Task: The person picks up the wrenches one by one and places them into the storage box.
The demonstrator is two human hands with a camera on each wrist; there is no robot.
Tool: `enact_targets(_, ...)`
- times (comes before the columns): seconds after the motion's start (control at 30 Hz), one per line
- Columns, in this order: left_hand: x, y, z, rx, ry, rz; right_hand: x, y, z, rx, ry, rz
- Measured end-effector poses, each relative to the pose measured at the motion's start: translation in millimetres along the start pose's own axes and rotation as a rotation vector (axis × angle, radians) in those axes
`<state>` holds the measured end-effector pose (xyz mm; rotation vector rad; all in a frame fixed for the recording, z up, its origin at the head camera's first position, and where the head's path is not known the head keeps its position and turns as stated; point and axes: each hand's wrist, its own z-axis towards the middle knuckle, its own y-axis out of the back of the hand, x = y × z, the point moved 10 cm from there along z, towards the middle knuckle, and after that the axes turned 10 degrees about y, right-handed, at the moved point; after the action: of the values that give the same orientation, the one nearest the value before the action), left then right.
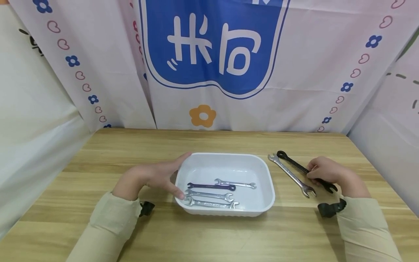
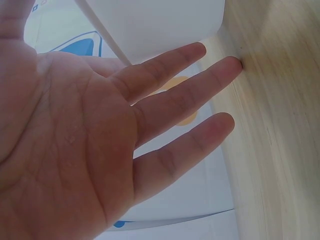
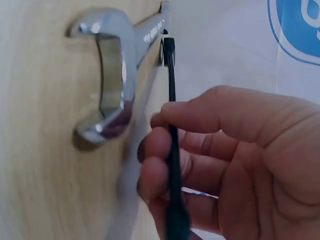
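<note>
My left hand (image 1: 160,176) rests at the left end of a white plastic tub (image 1: 226,158), thumb over the near rim and fingers spread along the outer wall. In the left wrist view its palm (image 2: 60,145) shows, with straight fingers beside the tub. On the right, my right hand (image 1: 327,170) pinches a black combination wrench (image 1: 296,165) by its shaft; the right wrist view shows thumb and fingertips on the thin black shaft (image 3: 173,145). Just left of it a silver open-end wrench (image 1: 291,174) lies on the table, its jaw large in the right wrist view.
Inside the tub lie a dark purple combination wrench (image 1: 211,187) and several silver wrenches (image 1: 212,203). The wooden table (image 1: 131,233) ends at a printed cloth backdrop (image 1: 294,105). A white cloth (image 1: 32,127) hangs at the left side.
</note>
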<state>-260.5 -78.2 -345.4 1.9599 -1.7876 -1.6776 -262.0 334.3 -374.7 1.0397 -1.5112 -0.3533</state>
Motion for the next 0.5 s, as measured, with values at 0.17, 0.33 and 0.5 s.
enact_targets(0.17,1.1,-0.1,0.7,0.000,0.005,0.015,-1.1,2.6,-2.4,0.004,0.021,0.006)
enact_targets(0.33,1.8,0.4,1.6,-0.009,0.009,0.022,-0.9,1.7,-1.7,-0.002,0.042,0.048)
enact_targets(0.5,2.1,-0.4,2.6,-0.008,0.000,0.019,1.4,-1.4,-0.1,0.008,0.086,0.065)
